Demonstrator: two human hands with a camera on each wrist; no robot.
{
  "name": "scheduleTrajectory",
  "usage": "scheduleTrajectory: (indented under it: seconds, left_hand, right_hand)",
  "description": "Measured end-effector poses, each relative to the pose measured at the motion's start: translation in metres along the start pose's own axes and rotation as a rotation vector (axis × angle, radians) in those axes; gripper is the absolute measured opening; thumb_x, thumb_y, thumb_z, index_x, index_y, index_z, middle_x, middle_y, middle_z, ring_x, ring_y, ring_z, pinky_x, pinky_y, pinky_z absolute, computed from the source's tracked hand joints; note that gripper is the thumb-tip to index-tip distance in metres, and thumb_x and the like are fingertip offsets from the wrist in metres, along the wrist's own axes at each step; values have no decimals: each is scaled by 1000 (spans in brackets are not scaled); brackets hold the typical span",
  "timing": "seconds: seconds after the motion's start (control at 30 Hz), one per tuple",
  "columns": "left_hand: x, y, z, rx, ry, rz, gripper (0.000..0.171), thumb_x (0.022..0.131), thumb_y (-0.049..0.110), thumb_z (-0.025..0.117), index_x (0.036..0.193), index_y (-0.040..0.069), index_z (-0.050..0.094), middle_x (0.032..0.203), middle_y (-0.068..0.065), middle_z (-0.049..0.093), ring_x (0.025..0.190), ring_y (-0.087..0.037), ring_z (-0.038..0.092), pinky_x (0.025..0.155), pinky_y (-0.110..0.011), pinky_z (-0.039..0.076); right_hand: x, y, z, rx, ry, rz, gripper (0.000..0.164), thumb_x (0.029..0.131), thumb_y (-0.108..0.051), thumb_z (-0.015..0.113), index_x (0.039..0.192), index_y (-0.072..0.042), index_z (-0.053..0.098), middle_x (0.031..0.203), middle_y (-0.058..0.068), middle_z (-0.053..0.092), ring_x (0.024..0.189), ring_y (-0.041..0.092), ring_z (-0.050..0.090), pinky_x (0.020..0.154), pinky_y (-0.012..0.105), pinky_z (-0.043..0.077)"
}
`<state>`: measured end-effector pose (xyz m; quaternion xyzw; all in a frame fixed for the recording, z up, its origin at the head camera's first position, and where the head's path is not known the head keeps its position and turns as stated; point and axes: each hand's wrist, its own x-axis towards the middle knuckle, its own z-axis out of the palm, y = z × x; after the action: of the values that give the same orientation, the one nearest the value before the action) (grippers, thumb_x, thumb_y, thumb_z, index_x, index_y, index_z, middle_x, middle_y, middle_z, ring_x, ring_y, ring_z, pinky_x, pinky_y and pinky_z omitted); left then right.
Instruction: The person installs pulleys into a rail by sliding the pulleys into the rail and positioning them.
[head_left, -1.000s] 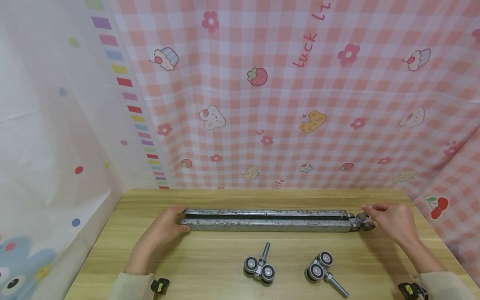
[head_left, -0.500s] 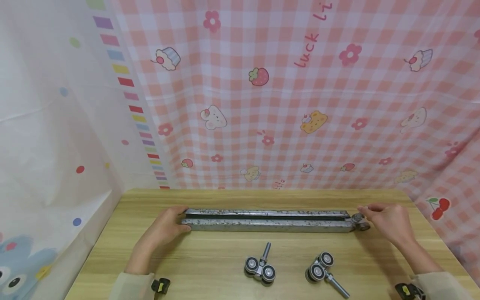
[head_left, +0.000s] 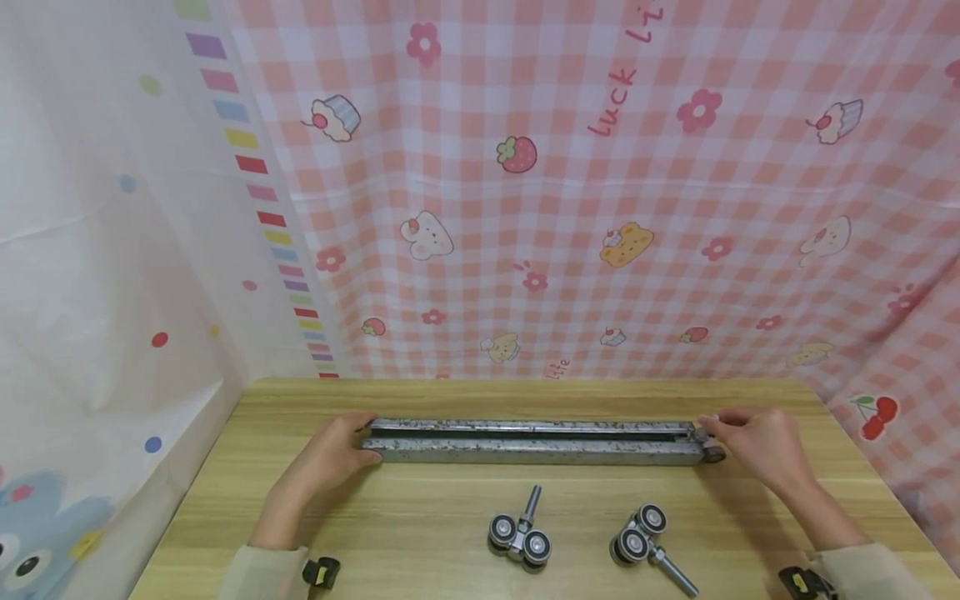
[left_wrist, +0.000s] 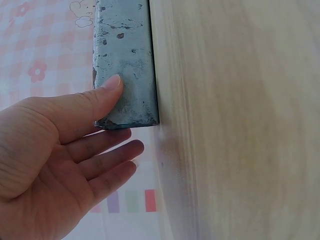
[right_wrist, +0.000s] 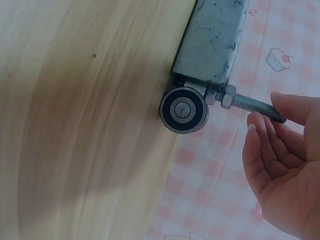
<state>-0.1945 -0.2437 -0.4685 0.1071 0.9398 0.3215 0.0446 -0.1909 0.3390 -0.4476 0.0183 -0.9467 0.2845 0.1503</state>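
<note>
A worn grey steel channel rail (head_left: 536, 452) lies lengthwise on the table, its slot facing up. My left hand (head_left: 326, 454) holds the rail's left end, thumb on the near face; the left wrist view has the other fingers partly hidden behind that end. At the right end, my right hand (head_left: 767, 446) pinches the threaded bolt (right_wrist: 252, 105) of a trolley roller between thumb and fingers. The bolt stands upward out of the slot line. One wheel (right_wrist: 184, 111) of this roller shows just outside the rail's mouth; its front part is inside the rail.
Two more trolley rollers lie on the wooden table (head_left: 405, 525) in front of the rail: one left (head_left: 519, 533) with its bolt pointing away, one right (head_left: 641, 537) with its bolt pointing toward me. A pink checked cloth (head_left: 480, 208) hangs behind the table.
My right hand has moved left with the roller, whose leading wheels have passed into the rail's right end. The left hand and the rail stay put.
</note>
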Motion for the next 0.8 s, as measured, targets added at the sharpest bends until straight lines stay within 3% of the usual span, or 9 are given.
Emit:
scheduleTrajectory:
  seconds: [0.53, 0.8]
  left_hand:
    - [1, -1, 2, 7, 5, 2, 56, 90, 3, 82, 140, -10, 59, 139, -29, 62, 127, -46, 60, 106, -58, 51]
    - [1, -1, 1, 5, 12, 12, 57, 90, 3, 82, 140, -10, 59, 139, -29, 61, 128, -45, 60, 106, -58, 51]
  right_hand:
    - [-1, -16, 8, 16, -21, -54, 19, 91, -20, 83, 91, -1, 82, 77, 4, 77, 63, 9, 64, 54, 24, 51]
    - [-1, -25, 11, 30, -24, -66, 18, 91, -18, 83, 92, 0, 82, 77, 5, 77, 63, 13, 67, 56, 24, 52]
